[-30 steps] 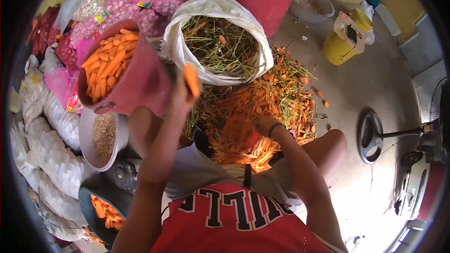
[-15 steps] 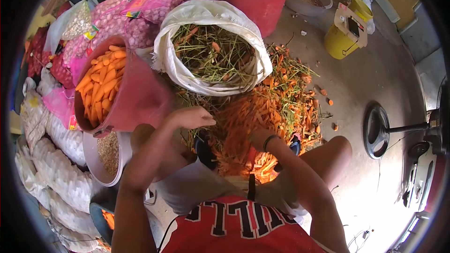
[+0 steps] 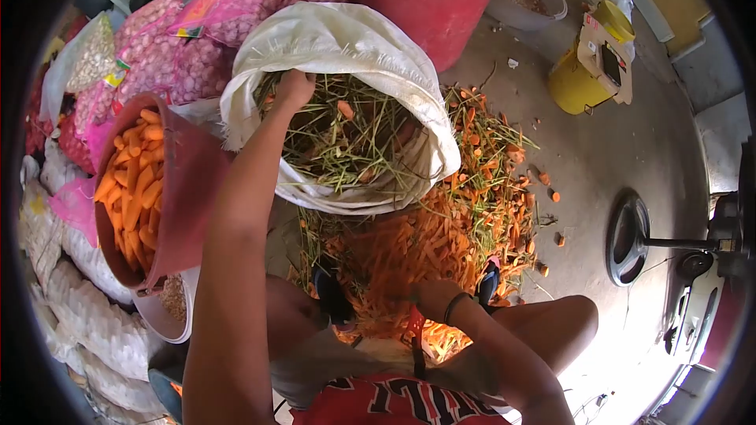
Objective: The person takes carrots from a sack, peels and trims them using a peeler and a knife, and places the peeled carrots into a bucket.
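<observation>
My left hand (image 3: 296, 90) reaches into the open white sack (image 3: 331, 35), its fingers bent down over the carrots and green stalks (image 3: 354, 138); what they hold is hidden. Low over the heap of orange peelings (image 3: 402, 244), my right hand (image 3: 431, 299) is closed, with a dark band on the wrist. A red object (image 3: 415, 321) shows just below it, and I cannot make out what the fingers hold. To the left, a tilted red bucket (image 3: 185, 189) is full of peeled carrots (image 3: 135, 189).
Pink net bags (image 3: 228, 4) lie at the upper left, white sacks (image 3: 98, 307) below them. A large red tub (image 3: 433, 12) stands behind the sack. At the right are a yellow bucket (image 3: 573, 83) and a round black stand base (image 3: 628, 238).
My left hand first let go of a carrot near the red bucket, then moved up into the white sack. The sack's rim has shifted toward me. My right hand stays over the peelings.
</observation>
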A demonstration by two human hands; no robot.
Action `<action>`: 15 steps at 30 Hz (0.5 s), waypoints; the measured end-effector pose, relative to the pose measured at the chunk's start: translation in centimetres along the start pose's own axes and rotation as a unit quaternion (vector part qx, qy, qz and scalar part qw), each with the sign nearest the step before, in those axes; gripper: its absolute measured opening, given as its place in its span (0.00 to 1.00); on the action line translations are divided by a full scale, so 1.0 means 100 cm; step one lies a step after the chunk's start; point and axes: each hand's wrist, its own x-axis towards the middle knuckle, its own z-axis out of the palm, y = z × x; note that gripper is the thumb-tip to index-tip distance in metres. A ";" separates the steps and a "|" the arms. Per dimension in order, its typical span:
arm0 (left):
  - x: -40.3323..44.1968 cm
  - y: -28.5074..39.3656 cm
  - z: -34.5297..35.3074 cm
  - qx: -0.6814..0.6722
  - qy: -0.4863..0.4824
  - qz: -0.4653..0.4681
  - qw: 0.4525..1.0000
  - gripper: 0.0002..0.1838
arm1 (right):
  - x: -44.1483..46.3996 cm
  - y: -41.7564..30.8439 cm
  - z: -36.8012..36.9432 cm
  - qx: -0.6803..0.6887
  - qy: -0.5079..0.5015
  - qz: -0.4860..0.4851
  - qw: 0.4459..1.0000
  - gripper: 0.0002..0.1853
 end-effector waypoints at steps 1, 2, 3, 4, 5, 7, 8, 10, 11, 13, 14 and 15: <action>0.012 -0.009 0.012 0.020 0.052 0.061 0.997 0.23 | -0.004 0.000 -0.004 0.014 0.012 -0.007 1.000 0.15; 0.027 -0.018 0.022 0.034 0.036 0.044 0.998 0.24 | -0.008 0.000 -0.010 0.027 0.024 -0.015 0.999 0.15; 0.036 -0.021 0.026 0.048 0.019 0.027 0.998 0.24 | -0.011 -0.004 -0.018 0.052 -0.007 0.006 0.999 0.14; 0.041 -0.025 0.029 0.063 0.001 0.010 0.998 0.24 | -0.009 -0.002 -0.017 0.051 -0.008 0.013 0.999 0.14; 0.043 -0.030 0.033 0.079 -0.010 -0.009 0.997 0.24 | -0.008 0.000 -0.013 0.050 -0.009 0.019 0.999 0.14; 0.027 -0.022 0.030 0.142 0.004 -0.028 0.989 0.24 | -0.009 0.002 -0.006 0.050 -0.004 0.021 0.999 0.13; 0.017 -0.012 0.022 0.174 0.015 -0.034 0.984 0.24 | -0.009 0.002 -0.003 0.050 0.007 0.018 0.999 0.13; -0.001 -0.002 0.017 0.214 -0.010 -0.016 0.977 0.23 | -0.010 -0.001 -0.005 0.044 0.014 0.007 0.999 0.13; -0.006 -0.003 0.020 0.228 -0.026 -0.005 0.973 0.22 | -0.010 -0.001 -0.009 0.036 0.010 0.000 0.999 0.13; -0.029 0.005 0.006 0.215 -0.033 0.048 0.975 0.17 | -0.014 -0.003 -0.015 0.017 0.020 -0.009 1.000 0.13; -0.047 0.011 -0.009 0.178 -0.033 0.073 0.981 0.16 | -0.013 -0.002 -0.014 0.006 0.034 -0.012 0.999 0.13; -0.065 0.018 -0.027 0.142 -0.032 0.098 0.984 0.16 | -0.012 -0.001 -0.014 -0.005 0.049 -0.017 0.999 0.13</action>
